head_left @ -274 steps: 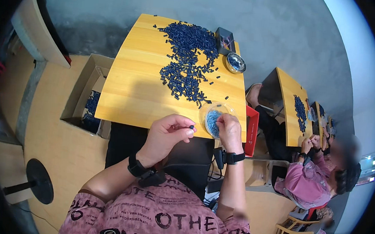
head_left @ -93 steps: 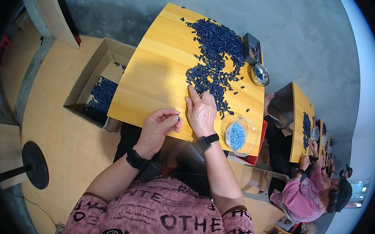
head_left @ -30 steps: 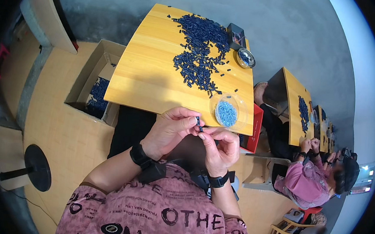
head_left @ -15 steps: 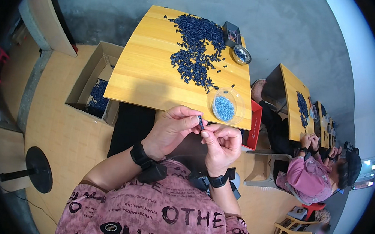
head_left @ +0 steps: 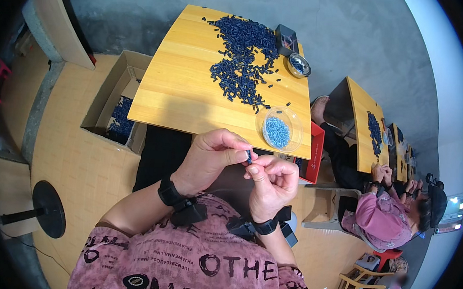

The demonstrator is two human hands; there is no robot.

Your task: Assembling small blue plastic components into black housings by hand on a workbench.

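My left hand (head_left: 212, 159) pinches a small dark-blue cylindrical piece (head_left: 249, 156) between thumb and forefinger, just beyond the table's near edge. Close against its lower end is my right hand (head_left: 272, 185), thumb and forefinger pressed together. Whatever those right fingertips hold, if anything, is too small to make out. Just beyond my hands, a clear round bowl (head_left: 297, 143) of tiny light-blue parts (head_left: 277, 132) stands at the table's near right corner. A large heap of the same kind of dark-blue pieces (head_left: 243, 39) spreads over the wooden table (head_left: 166, 82).
At the table's far right are a black box (head_left: 286, 34) and a metal bowl (head_left: 299, 66) with dark pieces. A cardboard box (head_left: 97, 107) stands on the floor at left, a red box (head_left: 315, 155) at right. Another person (head_left: 378, 217) works at a neighbouring table (head_left: 358, 107).
The dark-blue piece in my left fingers has shifted slightly down. My right fingertips have moved a little, toward my left hand and lower. The tabletop things stay put.
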